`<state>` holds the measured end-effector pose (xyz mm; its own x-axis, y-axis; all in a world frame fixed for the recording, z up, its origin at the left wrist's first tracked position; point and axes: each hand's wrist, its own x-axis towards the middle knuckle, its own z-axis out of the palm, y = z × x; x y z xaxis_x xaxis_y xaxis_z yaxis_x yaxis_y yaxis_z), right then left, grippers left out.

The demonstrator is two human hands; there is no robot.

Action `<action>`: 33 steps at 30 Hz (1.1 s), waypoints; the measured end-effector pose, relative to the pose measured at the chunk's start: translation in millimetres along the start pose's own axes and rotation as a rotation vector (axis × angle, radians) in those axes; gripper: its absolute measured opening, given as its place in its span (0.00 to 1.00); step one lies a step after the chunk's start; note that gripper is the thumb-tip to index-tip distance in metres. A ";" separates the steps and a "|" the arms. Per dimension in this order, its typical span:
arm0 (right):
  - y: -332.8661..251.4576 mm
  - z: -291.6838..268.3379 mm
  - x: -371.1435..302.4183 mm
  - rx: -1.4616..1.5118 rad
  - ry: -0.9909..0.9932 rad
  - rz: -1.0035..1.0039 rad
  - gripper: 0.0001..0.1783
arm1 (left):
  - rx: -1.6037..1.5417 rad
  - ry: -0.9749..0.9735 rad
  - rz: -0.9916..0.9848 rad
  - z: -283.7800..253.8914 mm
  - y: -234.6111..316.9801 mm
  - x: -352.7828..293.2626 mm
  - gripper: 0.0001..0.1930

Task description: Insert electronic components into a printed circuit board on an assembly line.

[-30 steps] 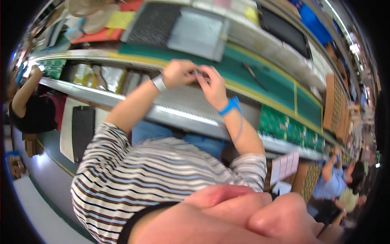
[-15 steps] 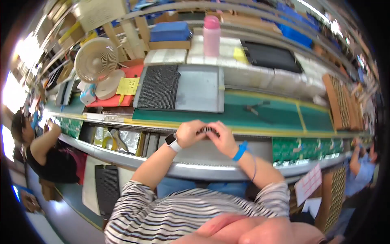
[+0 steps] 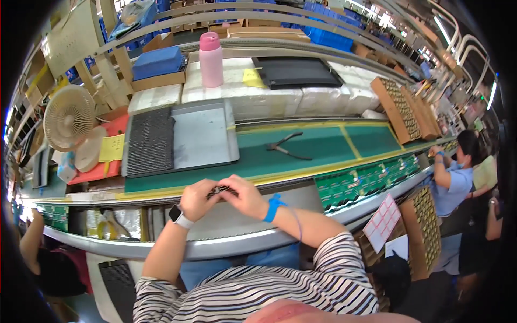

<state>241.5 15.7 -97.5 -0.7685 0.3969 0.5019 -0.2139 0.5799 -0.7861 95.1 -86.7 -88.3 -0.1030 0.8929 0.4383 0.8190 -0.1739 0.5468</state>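
I see my left hand (image 3: 198, 200) and right hand (image 3: 243, 197) meeting at the near edge of the green tabletop (image 3: 323, 145), both pinching one small dark part (image 3: 222, 190) between the fingertips; each grip is pressed together on it. The part is too small to tell what it is. Taking the pliers (image 3: 286, 146) as landmark: they lie on the tabletop beyond and to the right of the part, well apart. Left of the pliers sits a grey tray (image 3: 203, 135), bare inside, with a black ribbed mat (image 3: 151, 141) just beside its left edge. Beyond the pliers stands a pink bottle (image 3: 210, 59) on white blocks. Right of them, brown boxes (image 3: 399, 106) hold rows of small parts.
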 end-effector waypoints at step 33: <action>10.6 -9.4 -2.4 -0.019 0.018 -0.022 0.11 | 0.003 0.041 -0.003 8.7 4.9 8.0 0.12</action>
<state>246.7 27.6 -103.7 -0.7529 0.3963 0.5255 -0.2188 0.6023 -0.7677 103.2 -76.8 -88.4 -0.1279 0.8758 0.4655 0.8205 -0.1702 0.5457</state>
